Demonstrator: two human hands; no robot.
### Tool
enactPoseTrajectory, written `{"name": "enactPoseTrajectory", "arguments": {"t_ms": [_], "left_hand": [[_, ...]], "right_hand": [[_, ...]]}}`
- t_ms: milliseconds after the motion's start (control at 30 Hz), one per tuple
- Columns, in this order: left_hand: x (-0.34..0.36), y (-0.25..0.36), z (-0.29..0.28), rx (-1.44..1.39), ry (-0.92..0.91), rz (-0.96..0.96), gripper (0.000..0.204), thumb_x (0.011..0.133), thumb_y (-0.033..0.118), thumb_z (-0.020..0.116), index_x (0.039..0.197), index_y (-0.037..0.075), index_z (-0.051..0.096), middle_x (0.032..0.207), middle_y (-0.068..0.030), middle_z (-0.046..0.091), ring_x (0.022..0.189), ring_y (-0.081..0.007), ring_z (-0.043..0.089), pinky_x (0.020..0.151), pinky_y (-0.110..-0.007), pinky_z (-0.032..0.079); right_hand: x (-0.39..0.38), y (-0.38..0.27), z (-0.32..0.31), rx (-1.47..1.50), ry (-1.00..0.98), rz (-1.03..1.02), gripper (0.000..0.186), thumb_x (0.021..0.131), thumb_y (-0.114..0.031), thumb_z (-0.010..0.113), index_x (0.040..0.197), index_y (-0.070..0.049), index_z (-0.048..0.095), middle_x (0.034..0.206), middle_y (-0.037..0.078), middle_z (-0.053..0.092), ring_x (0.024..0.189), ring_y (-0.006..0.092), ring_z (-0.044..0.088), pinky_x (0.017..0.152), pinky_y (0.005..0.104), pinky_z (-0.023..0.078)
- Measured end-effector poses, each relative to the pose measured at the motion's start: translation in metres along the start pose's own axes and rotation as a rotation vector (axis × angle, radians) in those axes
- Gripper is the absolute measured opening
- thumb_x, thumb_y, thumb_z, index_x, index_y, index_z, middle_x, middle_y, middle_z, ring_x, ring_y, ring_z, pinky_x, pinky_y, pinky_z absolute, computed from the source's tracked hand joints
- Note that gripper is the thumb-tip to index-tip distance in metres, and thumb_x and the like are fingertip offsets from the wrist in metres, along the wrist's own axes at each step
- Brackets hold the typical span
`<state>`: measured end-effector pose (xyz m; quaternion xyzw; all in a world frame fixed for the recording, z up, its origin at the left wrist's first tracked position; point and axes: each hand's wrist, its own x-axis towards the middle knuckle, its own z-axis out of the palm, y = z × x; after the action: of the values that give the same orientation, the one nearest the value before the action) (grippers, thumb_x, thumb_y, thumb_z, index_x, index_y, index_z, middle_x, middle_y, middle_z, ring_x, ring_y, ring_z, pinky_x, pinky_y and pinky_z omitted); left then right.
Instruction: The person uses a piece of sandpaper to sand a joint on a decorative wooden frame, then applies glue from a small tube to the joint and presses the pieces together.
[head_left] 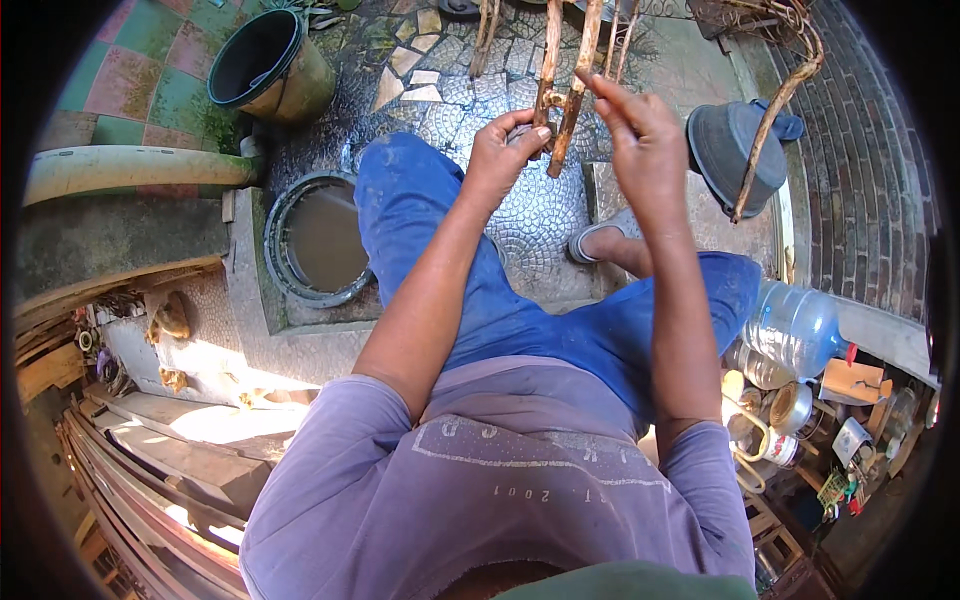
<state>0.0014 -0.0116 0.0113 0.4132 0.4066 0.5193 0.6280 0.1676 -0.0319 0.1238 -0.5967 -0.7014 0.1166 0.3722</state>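
Two peeled wooden sticks, brown and shiny, stand side by side in front of me, joined near their lower ends by a short crosspiece. My left hand is closed around the bottom of the left stick, its thumb pressed near the joint. On the other side, my right hand has its forefinger stretched to the right stick, the fingertip at its side. The remaining fingers are curled in, and whatever they hold is hidden. The sticks' upper ends run out of the picture.
A round tub of murky water sits left of my knee, below a dark bucket. To the right are an upturned grey basin, a bent branch and a clear water jug. Planks lie at lower left.
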Motion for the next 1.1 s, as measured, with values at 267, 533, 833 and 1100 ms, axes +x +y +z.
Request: {"name": "enactPoseTrajectory", "arguments": {"t_ms": [267,533,833,1100], "left_hand": [[-0.002,-0.004,0.002,-0.016,-0.042,-0.019,0.036,0.09,0.017,0.073,0.12,-0.002,0.064,0.097,-0.0034,0.07,0.081,-0.0076,0.064,0.074,-0.021,0.053],[-0.002,-0.002,-0.001,-0.043,-0.013,-0.008,0.037,0.09,0.016,0.072,0.122,-0.001,0.062,0.1,-0.0038,0.069,0.084,-0.0082,0.065,0.075,-0.022,0.053],[0.001,-0.008,-0.003,0.01,-0.017,-0.002,0.04,0.089,0.018,0.074,0.123,-0.002,0.062,0.097,-0.0039,0.07,0.082,-0.009,0.064,0.074,-0.024,0.053],[0.0,-0.003,0.001,0.005,-0.039,-0.014,0.035,0.09,0.015,0.072,0.119,-0.002,0.064,0.098,-0.0045,0.07,0.083,-0.0075,0.065,0.074,-0.022,0.053]], "right_hand": [[-0.06,0.021,0.039,-0.121,0.105,-0.102,0.041,0.086,-0.002,0.065,0.123,-0.02,0.069,0.083,0.009,0.055,0.069,0.0283,0.063,0.058,0.0404,0.05],[-0.012,0.013,0.041,-0.147,0.092,-0.188,0.038,0.088,-0.006,0.064,0.123,-0.019,0.067,0.085,0.009,0.056,0.071,0.0294,0.064,0.059,0.0426,0.051],[-0.015,0.02,0.041,-0.112,0.112,-0.176,0.04,0.087,0.0,0.065,0.122,-0.018,0.069,0.085,0.011,0.056,0.075,0.0307,0.064,0.063,0.0415,0.051],[-0.044,0.026,0.048,-0.003,0.131,-0.138,0.041,0.087,0.0,0.065,0.123,-0.019,0.069,0.085,0.011,0.057,0.075,0.0289,0.064,0.063,0.0396,0.05]]}}
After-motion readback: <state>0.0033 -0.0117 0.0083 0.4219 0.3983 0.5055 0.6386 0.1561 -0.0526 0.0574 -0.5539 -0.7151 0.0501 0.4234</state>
